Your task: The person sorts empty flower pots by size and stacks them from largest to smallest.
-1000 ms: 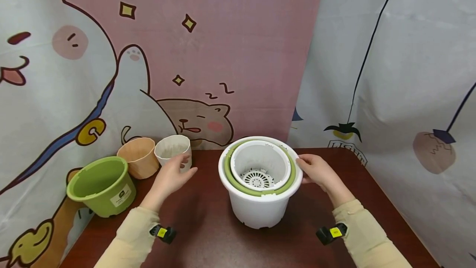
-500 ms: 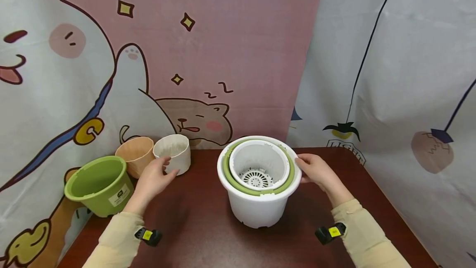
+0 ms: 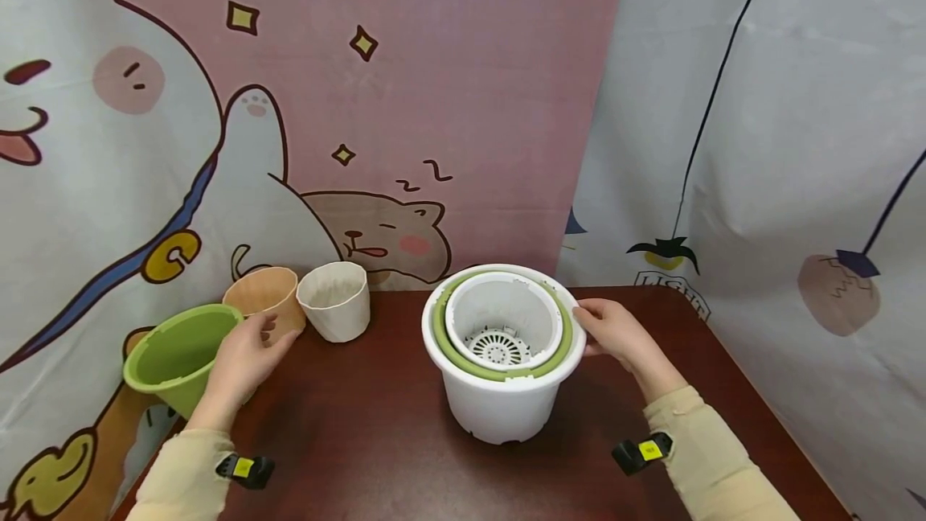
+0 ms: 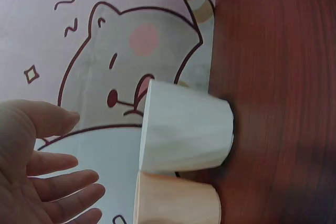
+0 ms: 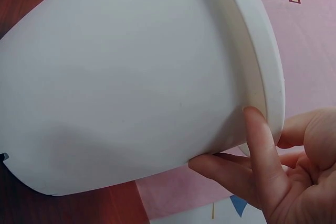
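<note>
In the head view my right hand [image 3: 618,336] holds the rim of a large white flower pot [image 3: 499,408] standing on the table. Nested inside it are a green pot [image 3: 440,324] and a smaller white pot [image 3: 504,304] with a slotted bottom. The right wrist view has the fingers [image 5: 262,153] under the rim of this pot, the thumb against its outer edge. My left hand [image 3: 242,364] is in the air with fingers spread, overlapping a green pot [image 3: 177,348] at the left. Nothing is in its grasp; its fingers [image 4: 68,190] appear loosely bent in the left wrist view.
Behind the left hand, a peach pot [image 3: 264,292] and a small white pot [image 3: 336,308] stand side by side near the cloth backdrop [image 3: 470,103]. The dark red-brown table [image 3: 391,441] reaches to the backdrop and to a side cloth on the right.
My left hand has moved left and slightly down, from in front of the small white pot, past the peach pot, to the green pot. The right hand stays at the large pot's rim.
</note>
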Demonstrator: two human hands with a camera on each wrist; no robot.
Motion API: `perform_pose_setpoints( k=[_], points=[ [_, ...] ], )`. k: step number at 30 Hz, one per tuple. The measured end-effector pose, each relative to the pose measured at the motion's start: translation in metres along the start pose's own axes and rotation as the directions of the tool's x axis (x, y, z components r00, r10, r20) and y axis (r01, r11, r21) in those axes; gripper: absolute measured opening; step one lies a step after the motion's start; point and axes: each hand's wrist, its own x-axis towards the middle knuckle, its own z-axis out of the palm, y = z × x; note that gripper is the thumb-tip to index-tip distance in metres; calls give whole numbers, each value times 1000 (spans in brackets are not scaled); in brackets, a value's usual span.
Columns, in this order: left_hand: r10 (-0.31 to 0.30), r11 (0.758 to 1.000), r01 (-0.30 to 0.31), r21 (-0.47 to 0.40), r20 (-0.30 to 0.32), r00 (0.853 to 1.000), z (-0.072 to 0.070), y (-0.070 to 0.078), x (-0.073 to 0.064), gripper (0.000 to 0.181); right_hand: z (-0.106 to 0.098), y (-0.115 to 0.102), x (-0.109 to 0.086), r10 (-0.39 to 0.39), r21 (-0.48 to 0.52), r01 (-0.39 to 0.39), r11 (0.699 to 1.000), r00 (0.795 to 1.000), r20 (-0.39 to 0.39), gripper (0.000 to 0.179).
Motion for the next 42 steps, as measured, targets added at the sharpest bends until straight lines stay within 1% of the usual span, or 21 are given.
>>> perform_pose_setpoints(
  k=[5,10,14,17,20,25,27,30,35,37,42],
  points=[
    [-18,1000,19,20,-48,999,-7,-8,-6,56,0,0,0,-2,-2,2,1000,1000,-2,41],
    [-30,998,37,59,-108,994,-11,-17,-10,42,0,0,0,9,-5,-9,1000,1000,-1,41],
    [-45,992,61,110,-147,988,-15,-24,-12,45,0,-1,0,10,3,-10,1000,1000,2,41],
    [-63,988,83,130,-149,987,-21,-31,-12,53,0,-1,0,5,9,-5,1000,1000,5,41],
    [-84,986,102,130,-142,986,-27,-37,-13,57,0,-1,0,10,13,-10,1000,1000,5,41],
    [-116,981,136,141,-144,983,-36,-50,-19,59,0,-1,0,14,14,-14,1000,1000,4,41],
    [-138,976,160,148,-147,979,-40,-55,-20,59,0,-1,0,13,12,-13,1000,1000,2,41],
    [-179,966,204,162,-156,971,-45,-63,-22,60,0,-2,-1,10,9,-10,1000,1000,1,41],
    [-252,947,279,158,-170,953,-53,-74,-24,61,0,-2,0,4,3,-4,1000,1000,3,41],
    [-283,939,308,155,-162,945,-56,-76,-25,63,0,-2,0,3,4,-3,1000,1000,2,41],
    [-366,912,384,141,-139,920,-65,-83,-24,67,1,-2,-1,8,5,-8,1000,1000,1,41]
  ],
)
